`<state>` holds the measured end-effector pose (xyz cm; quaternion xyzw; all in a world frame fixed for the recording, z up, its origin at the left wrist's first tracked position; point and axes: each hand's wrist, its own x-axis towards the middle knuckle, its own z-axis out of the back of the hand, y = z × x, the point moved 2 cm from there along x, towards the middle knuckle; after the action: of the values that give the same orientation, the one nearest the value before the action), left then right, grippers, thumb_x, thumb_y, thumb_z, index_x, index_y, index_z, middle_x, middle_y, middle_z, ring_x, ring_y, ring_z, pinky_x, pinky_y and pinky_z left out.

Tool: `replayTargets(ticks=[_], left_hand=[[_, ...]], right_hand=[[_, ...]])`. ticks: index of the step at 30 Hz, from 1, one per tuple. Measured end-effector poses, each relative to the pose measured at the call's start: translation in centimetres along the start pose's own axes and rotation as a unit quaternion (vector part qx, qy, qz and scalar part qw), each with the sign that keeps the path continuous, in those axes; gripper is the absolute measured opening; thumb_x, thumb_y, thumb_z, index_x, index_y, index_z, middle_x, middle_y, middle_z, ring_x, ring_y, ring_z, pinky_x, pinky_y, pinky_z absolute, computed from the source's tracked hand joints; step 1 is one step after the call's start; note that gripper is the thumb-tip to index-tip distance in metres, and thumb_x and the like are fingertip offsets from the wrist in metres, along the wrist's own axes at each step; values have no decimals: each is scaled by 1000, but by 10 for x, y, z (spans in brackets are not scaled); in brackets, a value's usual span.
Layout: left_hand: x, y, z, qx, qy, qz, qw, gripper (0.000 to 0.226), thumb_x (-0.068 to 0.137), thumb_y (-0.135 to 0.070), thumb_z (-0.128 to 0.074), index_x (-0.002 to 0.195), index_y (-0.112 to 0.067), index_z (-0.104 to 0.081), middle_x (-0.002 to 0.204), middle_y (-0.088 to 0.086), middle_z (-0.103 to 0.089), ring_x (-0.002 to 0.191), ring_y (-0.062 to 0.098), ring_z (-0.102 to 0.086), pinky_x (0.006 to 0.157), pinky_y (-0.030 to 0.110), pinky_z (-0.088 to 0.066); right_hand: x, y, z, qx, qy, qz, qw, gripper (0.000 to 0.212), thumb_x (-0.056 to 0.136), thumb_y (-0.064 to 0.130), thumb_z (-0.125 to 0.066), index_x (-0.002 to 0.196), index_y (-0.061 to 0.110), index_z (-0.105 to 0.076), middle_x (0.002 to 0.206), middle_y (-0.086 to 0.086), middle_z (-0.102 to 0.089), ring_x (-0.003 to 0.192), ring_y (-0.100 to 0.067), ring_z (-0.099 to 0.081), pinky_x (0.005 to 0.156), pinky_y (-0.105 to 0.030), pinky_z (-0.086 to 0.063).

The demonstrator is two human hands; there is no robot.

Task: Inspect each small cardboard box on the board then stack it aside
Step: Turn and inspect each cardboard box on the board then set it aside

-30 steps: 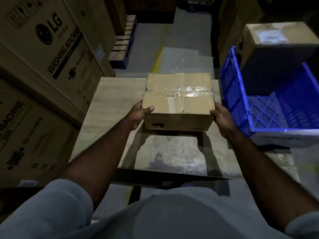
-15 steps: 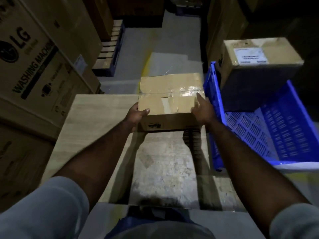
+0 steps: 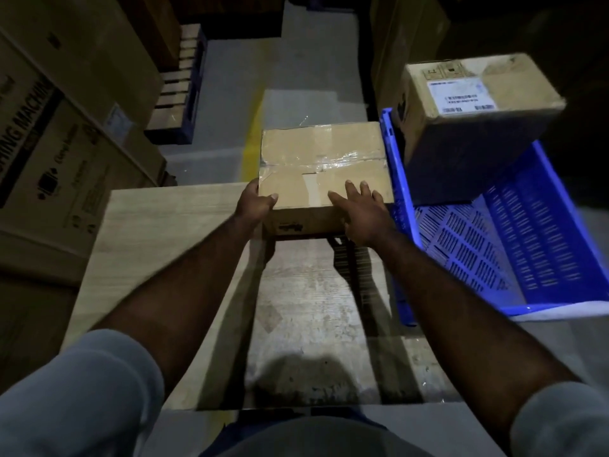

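Observation:
A small taped cardboard box (image 3: 321, 163) sits at the far edge of the pale wooden board (image 3: 158, 245), partly overhanging it. My left hand (image 3: 255, 202) grips the box's near left corner, thumb on top. My right hand (image 3: 359, 211) lies flat on the box's near right top, fingers spread over the top face. A second cardboard box (image 3: 474, 123) with a white label stands in the blue crate (image 3: 514, 252) to the right.
Large washing-machine cartons (image 3: 62, 153) stand along the left. A wooden pallet (image 3: 179, 84) lies on the grey floor beyond the board, next to a yellow floor line (image 3: 252, 140). Dark stacked cartons (image 3: 400, 44) fill the far right.
My right hand has shifted from the box's right side onto its top face. The box has moved toward the board's far edge, close to the crate.

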<state>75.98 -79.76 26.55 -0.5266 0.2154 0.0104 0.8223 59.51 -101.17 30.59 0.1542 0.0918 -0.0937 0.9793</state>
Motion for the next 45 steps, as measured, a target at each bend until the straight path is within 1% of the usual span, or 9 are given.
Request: replayTargets(ticks=[7, 13, 19, 27, 31, 34, 36, 41, 45], left_hand=[[-7, 3, -3, -8, -17, -4, 1000, 51, 96, -12, -68, 145, -16, -54, 134, 7, -65, 121, 28, -62, 107, 48, -51], [-13, 1, -4, 19, -11, -5, 1000, 51, 98, -17, -67, 147, -17, -53, 135, 7, -64, 122, 28, -60, 107, 48, -51], [-13, -3, -3, 32, -3, -3, 999, 47, 99, -16, -66, 144, -17, -53, 135, 7, -64, 122, 28, -60, 107, 48, -50], [-24, -15, 3, 133, 19, -35, 990, 55, 100, -25, -66, 149, -16, -44, 139, 10, -61, 124, 32, -59, 106, 45, -50], [-52, -9, -2, 189, 5, -94, 977, 70, 99, -26, -67, 157, -16, -29, 153, 12, -47, 137, 31, -49, 106, 37, -45], [-85, 10, -10, 298, -8, -109, 948, 91, 100, -32, -64, 165, -23, -1, 172, 13, -4, 158, 34, -7, 121, 46, -27], [-111, 24, -15, 363, -37, -154, 918, 94, 101, -35, -62, 165, -24, 5, 172, 14, 7, 159, 34, 7, 124, 46, -20], [-161, 66, -32, 432, -15, -184, 883, 88, 102, -39, -56, 165, -28, 6, 172, 18, 9, 159, 34, 7, 128, 46, -18], [-192, 96, -35, 428, 12, -145, 892, 81, 104, -36, -54, 166, -24, -2, 172, 17, 6, 159, 36, 2, 128, 47, -18]], right_hand=[[4, -14, 4, -12, -11, 29, 999, 95, 92, -10, -55, 162, 46, -23, 175, -4, -10, 160, -35, -5, 128, -57, -14], [11, -28, 9, -31, 6, 56, 998, 92, 96, -1, -60, 161, 49, -20, 175, -1, -8, 161, -32, -6, 128, -55, -16], [8, -25, 6, -35, -6, 51, 998, 93, 94, -7, -56, 164, 44, -21, 175, -5, -7, 161, -35, -4, 128, -58, -14], [6, -18, -2, -62, -9, 35, 997, 71, 107, 31, -52, 166, 36, -12, 175, -11, -6, 160, -40, -4, 127, -57, -9], [-1, -6, -4, -52, 4, 14, 999, 69, 108, 47, -44, 166, 36, -10, 175, -13, -3, 160, -39, -2, 128, -59, -9], [-21, 14, -16, -20, -16, 19, 999, 67, 107, 49, -42, 166, 36, -13, 174, -13, -5, 160, -37, -1, 127, -58, -7], [-43, 31, -31, -4, -27, 28, 999, 67, 106, 50, -41, 166, 37, -14, 174, -12, -3, 161, -34, 1, 127, -56, -5], [-92, 60, -76, -16, -24, 48, 998, 63, 108, 53, -34, 166, 34, -19, 175, -11, -5, 161, -32, 0, 127, -52, -3], [-123, 70, -104, 19, 35, -2, 999, 68, 110, 52, -31, 168, 25, -9, 174, -14, 3, 161, -32, 6, 128, -49, 3]])
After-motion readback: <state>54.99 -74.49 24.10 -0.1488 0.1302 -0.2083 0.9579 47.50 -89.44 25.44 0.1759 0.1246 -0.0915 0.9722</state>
